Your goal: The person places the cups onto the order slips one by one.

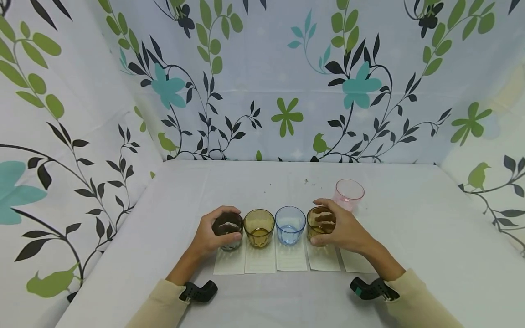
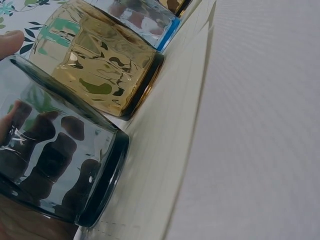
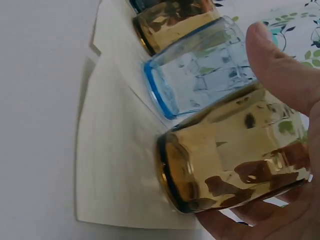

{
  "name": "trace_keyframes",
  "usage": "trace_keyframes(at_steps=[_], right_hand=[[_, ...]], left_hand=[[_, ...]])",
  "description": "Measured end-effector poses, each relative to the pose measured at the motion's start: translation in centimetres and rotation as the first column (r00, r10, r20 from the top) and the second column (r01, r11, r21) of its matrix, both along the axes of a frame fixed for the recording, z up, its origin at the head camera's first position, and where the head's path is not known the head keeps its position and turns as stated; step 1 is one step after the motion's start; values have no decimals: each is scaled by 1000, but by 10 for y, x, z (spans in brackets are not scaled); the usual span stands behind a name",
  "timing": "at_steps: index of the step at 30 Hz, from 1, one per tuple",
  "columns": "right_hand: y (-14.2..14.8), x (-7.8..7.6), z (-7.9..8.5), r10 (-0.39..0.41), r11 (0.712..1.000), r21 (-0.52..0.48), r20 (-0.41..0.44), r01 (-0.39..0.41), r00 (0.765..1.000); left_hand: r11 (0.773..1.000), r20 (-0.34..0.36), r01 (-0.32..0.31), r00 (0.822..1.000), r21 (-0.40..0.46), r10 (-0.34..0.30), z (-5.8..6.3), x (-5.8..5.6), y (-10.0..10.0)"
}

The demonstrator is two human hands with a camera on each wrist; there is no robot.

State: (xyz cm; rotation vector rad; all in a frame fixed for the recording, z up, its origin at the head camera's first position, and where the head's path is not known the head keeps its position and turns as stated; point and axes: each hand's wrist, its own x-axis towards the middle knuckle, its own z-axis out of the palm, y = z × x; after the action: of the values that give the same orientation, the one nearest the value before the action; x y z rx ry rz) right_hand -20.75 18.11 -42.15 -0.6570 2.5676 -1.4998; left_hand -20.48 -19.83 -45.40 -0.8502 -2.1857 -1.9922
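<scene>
My left hand (image 1: 206,233) grips a smoky grey glass (image 2: 107,150) at the left end of a row of tumblers, fingers around its far side and thumb in front. At the fourth place in the row, my right hand (image 1: 348,230) holds a brown-amber glass (image 3: 215,145) between thumb and fingers. Between the hands stand a yellow-amber glass (image 1: 259,228) and a light blue glass (image 1: 290,226), side by side. Each of these glasses is upright over a pale paper card; the held ones are at the cards' far ends.
A pink glass (image 1: 349,193) stands behind my right hand, farther back on the white table (image 1: 262,298). One more paper card (image 1: 356,262) lies at the right end, partly under my right wrist. A leaf-patterned curtain (image 1: 262,82) hangs behind the table.
</scene>
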Motion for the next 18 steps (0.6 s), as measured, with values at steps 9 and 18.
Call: trace_keyframes(at_steps=[9,18], right_hand=[[6,-5,12,55,998,36,-111,-52,992],[6,-6,21,-34,996,73,-252,53,967]], left_hand=[[1000,-1,-11,1000,-9,11,0,-2,-1],[1000,-1,6,1000,4,-6,-3,-1,-1]])
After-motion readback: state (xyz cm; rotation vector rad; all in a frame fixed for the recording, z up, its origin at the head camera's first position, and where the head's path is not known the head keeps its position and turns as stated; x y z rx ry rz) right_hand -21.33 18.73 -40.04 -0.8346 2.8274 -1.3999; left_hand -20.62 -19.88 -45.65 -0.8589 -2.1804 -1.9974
